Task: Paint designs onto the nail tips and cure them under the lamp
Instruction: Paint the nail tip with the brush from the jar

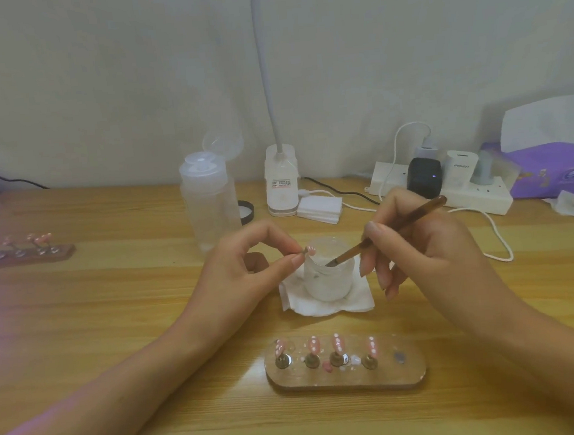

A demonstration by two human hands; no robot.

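1. Table (116,333): wood, carries everything.
2. Back edge: power strip (476,199) on the right, desk lamp (281,183) and bottle (209,203) at centre. All parked clear of the work zone.
3. Right hand (429,250): pen grip, fingers curled round the brush. Left hand (244,265): thumb and forefinger pinch a nail tip by its stem.
4. Holder (377,375) at front edge, centre: four pink tips (337,343) with white marks stand on pegs. The right-end spot is bare, which is likely where the held tip goes.
5. Second holder (24,253) at left edge with more pink tips, blurred. Purple glow on that side hints at the cure lamp, but the lamp itself isn't clearly visible.
6. Jar (328,279) at centre, on a napkin (327,305), presumably to catch drips.
7. Brush (393,229): angled down, bristle end inside the jar. Loading or rinsing, can't tell.
8. Nail tip (311,249): held just beside the jar rim, probably to keep brush travel short. Looks mid-painting, not yet cured.
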